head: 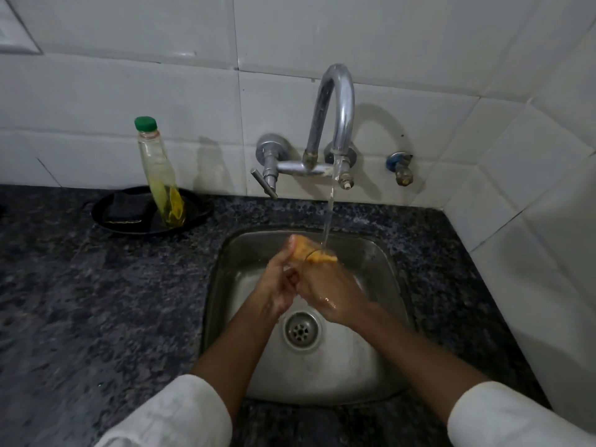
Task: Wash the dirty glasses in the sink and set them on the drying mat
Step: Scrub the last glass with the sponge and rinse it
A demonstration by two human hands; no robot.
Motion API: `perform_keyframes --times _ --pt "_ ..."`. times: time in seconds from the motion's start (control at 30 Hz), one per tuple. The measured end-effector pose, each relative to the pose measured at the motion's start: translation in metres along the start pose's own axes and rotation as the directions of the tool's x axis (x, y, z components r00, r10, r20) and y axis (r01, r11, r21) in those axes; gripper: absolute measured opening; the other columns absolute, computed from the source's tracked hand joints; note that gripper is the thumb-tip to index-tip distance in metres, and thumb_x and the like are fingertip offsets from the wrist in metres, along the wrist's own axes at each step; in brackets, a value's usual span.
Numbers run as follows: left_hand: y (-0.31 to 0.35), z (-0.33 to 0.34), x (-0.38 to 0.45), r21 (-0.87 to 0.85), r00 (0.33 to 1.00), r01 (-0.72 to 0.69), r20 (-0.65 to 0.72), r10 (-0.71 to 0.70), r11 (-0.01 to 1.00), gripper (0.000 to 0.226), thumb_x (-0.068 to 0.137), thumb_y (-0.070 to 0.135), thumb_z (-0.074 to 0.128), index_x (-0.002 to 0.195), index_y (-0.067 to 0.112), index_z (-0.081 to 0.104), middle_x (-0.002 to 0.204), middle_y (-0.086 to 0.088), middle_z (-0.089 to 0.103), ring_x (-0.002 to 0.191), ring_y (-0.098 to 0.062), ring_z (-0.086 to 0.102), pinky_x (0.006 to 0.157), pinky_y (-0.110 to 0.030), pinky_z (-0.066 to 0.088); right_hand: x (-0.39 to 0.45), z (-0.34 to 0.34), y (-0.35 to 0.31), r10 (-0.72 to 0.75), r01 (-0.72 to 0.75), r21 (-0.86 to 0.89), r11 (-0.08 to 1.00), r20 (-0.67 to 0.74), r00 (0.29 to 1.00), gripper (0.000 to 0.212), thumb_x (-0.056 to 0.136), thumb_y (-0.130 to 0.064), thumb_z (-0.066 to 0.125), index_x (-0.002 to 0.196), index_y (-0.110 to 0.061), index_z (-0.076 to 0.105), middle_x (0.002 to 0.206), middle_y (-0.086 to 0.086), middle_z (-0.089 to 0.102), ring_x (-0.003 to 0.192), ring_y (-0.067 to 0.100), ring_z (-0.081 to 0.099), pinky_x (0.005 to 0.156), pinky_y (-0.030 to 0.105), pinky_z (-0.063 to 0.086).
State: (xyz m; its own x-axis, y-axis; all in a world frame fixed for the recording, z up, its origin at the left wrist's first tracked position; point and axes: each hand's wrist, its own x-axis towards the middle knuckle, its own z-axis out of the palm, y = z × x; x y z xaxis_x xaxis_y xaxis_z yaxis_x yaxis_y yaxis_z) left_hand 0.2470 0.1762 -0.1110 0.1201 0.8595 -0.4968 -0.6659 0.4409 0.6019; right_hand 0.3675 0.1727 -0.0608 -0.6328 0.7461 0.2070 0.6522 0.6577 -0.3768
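A clear glass is held over the steel sink, tilted, under the water stream running from the chrome tap. My left hand grips the glass from the left side. My right hand wraps the glass from the right and below, wet on its back. Both hands hide most of the glass; only its upper part shows, tinted orange by the fingers behind it. No drying mat is in view.
A bottle of yellow dish liquid with a green cap stands on a black plate on the dark granite counter, left of the sink. The drain sits below my hands. White tiled walls close in behind and at right.
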Motion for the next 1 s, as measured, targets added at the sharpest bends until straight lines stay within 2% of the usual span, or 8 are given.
perform_keyframes --times 0.07,0.23,0.4,0.57,0.63,0.73,0.87,1.0 --pt "0.002 0.003 0.001 0.170 0.994 0.061 -0.103 -0.044 0.984 0.068 0.074 0.056 0.075 0.118 0.005 0.068 0.106 -0.018 0.070 0.097 -0.028 0.067 0.088 -0.039 0.055 -0.005 -0.001 0.009 0.073 -0.044 -0.215 0.976 0.131 0.989 0.039 0.083 -0.028 0.043 0.120 -0.016 0.049 0.113 0.003 0.055 0.099 0.021 0.058 0.073 0.038 0.053" --pt "-0.012 0.004 -0.006 -0.222 0.993 0.030 0.118 -0.004 0.975 0.051 0.087 0.036 0.066 0.120 -0.003 0.060 0.119 -0.023 0.062 0.093 -0.027 0.067 0.073 -0.033 0.061 0.008 -0.005 -0.011 0.455 -0.379 0.473 0.796 -0.054 0.889 0.021 0.093 -0.015 0.054 0.094 0.004 0.063 0.081 0.010 0.059 0.066 0.011 0.059 0.055 0.024 0.049" --pt "0.004 0.005 -0.005 0.249 0.997 0.060 -0.055 -0.048 0.967 0.059 0.084 0.056 0.066 0.117 0.007 0.067 0.097 -0.016 0.071 0.088 -0.026 0.068 0.081 -0.036 0.056 -0.010 -0.007 0.013 0.074 -0.026 -0.245 0.969 0.188 0.979 0.045 0.088 -0.013 0.050 0.134 -0.015 0.046 0.121 0.002 0.055 0.104 0.020 0.058 0.070 0.027 0.043" --pt "-0.006 -0.002 -0.010 -0.170 0.990 -0.029 0.133 0.052 0.985 0.037 0.090 0.027 0.060 0.114 -0.001 0.061 0.103 -0.023 0.070 0.085 -0.028 0.072 0.064 -0.035 0.061 0.003 -0.009 -0.009 0.314 -0.226 0.553 0.802 -0.070 0.947 0.020 0.089 0.000 0.050 0.090 0.000 0.069 0.087 0.003 0.068 0.082 0.014 0.065 0.069 0.031 0.051" --pt "0.001 0.000 -0.007 -0.040 0.999 -0.004 0.046 0.006 0.999 0.044 0.084 0.036 0.068 0.110 0.001 0.064 0.094 -0.018 0.072 0.083 -0.026 0.071 0.077 -0.038 0.060 -0.003 -0.010 -0.003 0.010 -0.012 0.127 0.992 0.014 1.000 0.017 0.091 -0.013 0.048 0.102 -0.008 0.061 0.097 -0.001 0.059 0.090 0.016 0.060 0.072 0.031 0.049" --pt "-0.003 0.001 -0.003 0.192 0.990 0.113 -0.111 -0.092 0.975 0.055 0.079 0.056 0.071 0.107 0.008 0.069 0.090 -0.014 0.070 0.081 -0.023 0.065 0.080 -0.036 0.052 -0.006 -0.011 0.006 0.105 -0.050 -0.258 0.965 0.205 0.973 0.021 0.092 -0.022 0.048 0.106 -0.011 0.059 0.096 -0.002 0.055 0.096 0.022 0.060 0.070 0.034 0.044" --pt "-0.015 0.001 -0.013 -0.156 0.994 0.045 0.106 -0.028 0.987 0.047 0.090 0.039 0.066 0.116 0.000 0.068 0.124 -0.021 0.059 0.096 -0.026 0.063 0.081 -0.032 0.054 0.008 -0.012 -0.015 0.538 -0.447 0.590 0.672 0.024 0.843 0.024 0.088 -0.017 0.053 0.078 -0.014 0.075 0.083 0.013 0.071 0.078 0.024 0.067 0.064 0.038 0.054" --pt "0.002 0.005 -0.008 0.046 0.998 0.057 0.021 -0.058 0.997 0.055 0.086 0.050 0.066 0.112 0.001 0.067 0.093 -0.019 0.072 0.078 -0.027 0.071 0.064 -0.034 0.061 -0.009 -0.020 -0.001 -0.039 0.061 -0.165 0.984 0.135 0.990 0.020 0.093 -0.023 0.049 0.107 -0.013 0.057 0.100 0.004 0.057 0.092 0.021 0.060 0.067 0.032 0.042"
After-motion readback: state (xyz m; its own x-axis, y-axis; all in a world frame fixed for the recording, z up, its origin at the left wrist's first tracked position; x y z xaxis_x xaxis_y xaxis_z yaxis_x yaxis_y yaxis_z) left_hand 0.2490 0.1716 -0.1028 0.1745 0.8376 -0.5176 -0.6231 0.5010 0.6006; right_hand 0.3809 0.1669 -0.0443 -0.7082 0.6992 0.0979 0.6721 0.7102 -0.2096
